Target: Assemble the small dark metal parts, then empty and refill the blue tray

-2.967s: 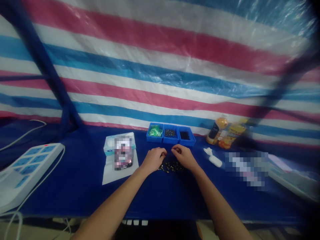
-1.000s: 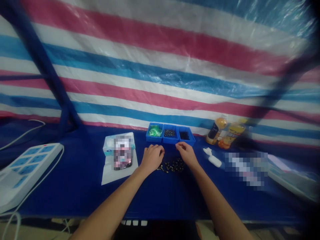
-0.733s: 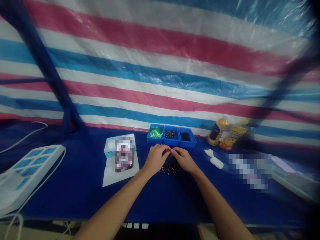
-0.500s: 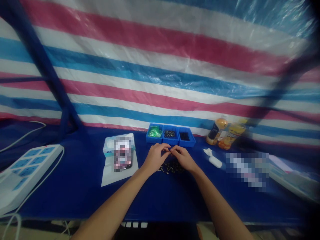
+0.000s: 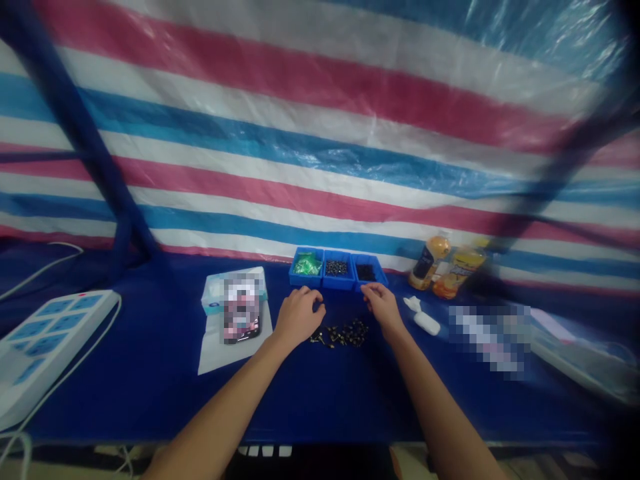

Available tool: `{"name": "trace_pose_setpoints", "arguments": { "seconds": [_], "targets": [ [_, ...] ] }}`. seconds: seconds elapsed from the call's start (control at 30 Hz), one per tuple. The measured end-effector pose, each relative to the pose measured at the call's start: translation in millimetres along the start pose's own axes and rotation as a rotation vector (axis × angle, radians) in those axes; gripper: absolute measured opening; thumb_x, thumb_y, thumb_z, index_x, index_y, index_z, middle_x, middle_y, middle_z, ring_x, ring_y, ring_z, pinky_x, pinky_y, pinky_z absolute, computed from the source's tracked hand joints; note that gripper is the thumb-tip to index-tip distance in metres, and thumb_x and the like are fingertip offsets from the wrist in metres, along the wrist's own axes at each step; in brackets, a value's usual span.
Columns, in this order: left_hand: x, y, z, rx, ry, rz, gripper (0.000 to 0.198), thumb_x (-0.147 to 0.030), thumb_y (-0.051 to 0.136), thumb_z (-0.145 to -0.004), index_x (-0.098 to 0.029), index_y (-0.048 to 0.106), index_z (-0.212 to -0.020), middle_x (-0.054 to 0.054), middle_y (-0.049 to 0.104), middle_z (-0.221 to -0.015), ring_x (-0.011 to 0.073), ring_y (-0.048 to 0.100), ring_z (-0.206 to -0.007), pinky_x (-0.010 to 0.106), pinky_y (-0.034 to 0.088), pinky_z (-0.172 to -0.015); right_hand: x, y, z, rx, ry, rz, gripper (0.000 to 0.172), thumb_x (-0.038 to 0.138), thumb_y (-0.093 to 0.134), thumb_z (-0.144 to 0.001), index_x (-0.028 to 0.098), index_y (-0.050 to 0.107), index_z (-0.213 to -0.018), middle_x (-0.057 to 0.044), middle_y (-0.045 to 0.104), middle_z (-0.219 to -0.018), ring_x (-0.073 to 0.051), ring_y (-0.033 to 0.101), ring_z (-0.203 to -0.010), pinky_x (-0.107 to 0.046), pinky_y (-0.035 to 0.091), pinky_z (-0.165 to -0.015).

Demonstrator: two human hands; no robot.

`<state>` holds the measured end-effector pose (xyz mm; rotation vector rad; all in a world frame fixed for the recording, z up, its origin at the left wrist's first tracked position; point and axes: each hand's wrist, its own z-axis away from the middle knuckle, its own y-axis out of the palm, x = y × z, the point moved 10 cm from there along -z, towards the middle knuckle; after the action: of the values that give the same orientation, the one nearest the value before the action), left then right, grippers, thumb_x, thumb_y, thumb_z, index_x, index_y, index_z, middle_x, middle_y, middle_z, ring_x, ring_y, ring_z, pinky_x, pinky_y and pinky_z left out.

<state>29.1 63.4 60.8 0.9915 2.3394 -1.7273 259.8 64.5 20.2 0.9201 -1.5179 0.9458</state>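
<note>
My left hand (image 5: 301,315) hovers over the blue table with its fingers bent toward the thumb. Something small and dark seems to be between thumb and forefinger, too small to name. My right hand (image 5: 383,308) is at the front of the right blue bin (image 5: 376,283), which holds small black parts (image 5: 367,272). Its fingers are partly bent, with thumb and forefinger slightly apart and nothing visible between them. Below and between the hands lies a loose pile of small black and brass-coloured parts (image 5: 346,333).
The middle bin (image 5: 339,283) holds small dark-and-silver pieces; the left bin (image 5: 305,280) holds green packets. A phone (image 5: 243,320) leans on a tissue box (image 5: 213,303). Two drink bottles (image 5: 430,263), a white case (image 5: 427,323) and a power strip (image 5: 65,333) stand around.
My hands, fingertips together before, have moved apart. The left has shifted left and slightly down; the right has moved right toward the right bin. The pile between them shows more fully.
</note>
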Motion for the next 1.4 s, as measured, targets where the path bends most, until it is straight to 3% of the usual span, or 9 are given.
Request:
{"name": "trace_pose_setpoints", "arguments": {
  "seconds": [0.1,0.3,0.6,0.77,1.03,1.4],
  "targets": [
    [11.1,6.6,1.3,0.084,-0.047,-0.108,0.016,-0.028,0.056,-0.079,-0.025,0.067,-0.091,0.004,0.065,-0.097,0.0242,0.059,-0.09,0.035,0.042,-0.075,-3.5,5.9,0.2,0.04,0.002,0.028,0.039,0.053,0.07,-0.068,0.016,0.064,-0.082,0.002,0.056,-0.058,-0.011,0.045,-0.051,-0.023,0.029,-0.048],
    [17.2,17.3,2.3,0.189,-0.054,-0.06,0.014,-0.027,0.054,-0.079,-0.026,0.066,-0.085,0.001,0.066,-0.089,0.0209,0.062,-0.082,0.031,0.041,-0.067,4.9,9.2,3.9,0.056,-0.032,0.124,0.036,0.051,0.065,-0.073,0.016,0.064,-0.083,0.001,0.058,-0.06,-0.013,0.05,-0.055,-0.025,0.034,-0.054],
    [13.3,22.7,1.1,0.187,0.004,-0.051,0.02,-0.026,0.046,-0.088,-0.025,0.066,-0.086,0.003,0.066,-0.092,0.0209,0.062,-0.084,0.03,0.04,-0.069,18.1,26.4,14.7,0.127,-0.197,0.392,0.029,0.047,0.057,-0.081,0.019,0.065,-0.083,0.0,0.06,-0.061,-0.016,0.054,-0.059,-0.026,0.038,-0.059],
    [12.7,21.7,1.4,0.182,-0.003,-0.047,0.021,-0.035,0.048,-0.089,-0.026,0.066,-0.086,0.003,0.066,-0.09,0.0209,0.061,-0.082,0.03,0.04,-0.068,28.3,42.3,26.2,0.187,-0.279,0.519,0.025,0.044,0.054,-0.083,0.022,0.066,-0.085,0.001,0.063,-0.066,-0.016,0.056,-0.063,-0.026,0.038,-0.06],
    [4.1,21.3,3.2,0.14,-0.002,-0.071,0.012,-0.021,0.054,-0.079,-0.024,0.065,-0.083,0.002,0.066,-0.09,0.0187,0.06,-0.082,0.028,0.039,-0.07,32.3,46.1,30.5,0.185,-0.258,0.631,0.02,0.041,0.053,-0.084,0.026,0.066,-0.085,0.003,0.065,-0.068,-0.017,0.06,-0.07,-0.027,0.036,-0.067],
    [2.2,24.4,2.2,0.154,-0.004,-0.068,0.017,-0.017,0.051,-0.084,-0.023,0.066,-0.09,0.003,0.068,-0.092,0.0192,0.062,-0.087,0.028,0.042,-0.076,31.8,50.9,33.7,0.233,-0.229,0.685,0.019,0.04,0.054,-0.086,0.027,0.067,-0.089,0.003,0.067,-0.072,-0.017,0.06,-0.074,-0.029,0.032,-0.072]
  ]
}}
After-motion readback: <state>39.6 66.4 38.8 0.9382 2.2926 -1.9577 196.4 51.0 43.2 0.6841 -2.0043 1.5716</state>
